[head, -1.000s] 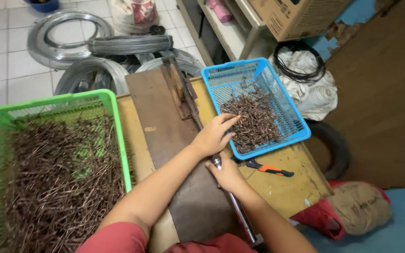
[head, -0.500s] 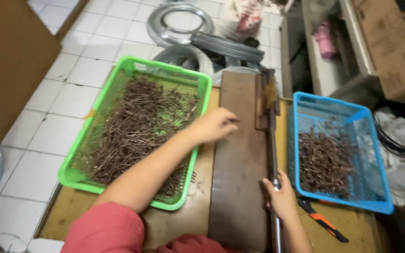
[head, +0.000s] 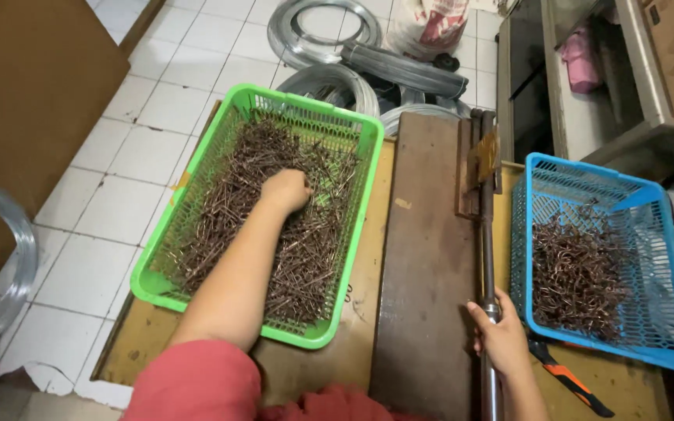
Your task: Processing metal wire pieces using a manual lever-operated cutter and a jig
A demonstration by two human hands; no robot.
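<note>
Rust-brown short metal wire pieces (head: 274, 226) lie heaped in the green plastic mesh basket (head: 350, 226) on the left of the worn yellow wooden bench (head: 364, 281); they look stiff, thin and light singly, prickly and apt to tangle, so a loose pinch of a few from the top of the heap seems the best hold. Left hand (head: 285, 189) is sunk into that heap with fingers curled down among the pieces, though whether it has any pinched cannot be told. Right hand (head: 501, 337) is wrapped closed around the long grey steel lever handle (head: 487, 249) running along the dark brown metal plate (head: 427, 257). Bent brown hooks (head: 575, 273) fill the blue plastic mesh basket (head: 665, 257). An orange-and-black handled tool (head: 567, 378) is partly hidden by the wrist, and the lever's near end is cut off.
</note>
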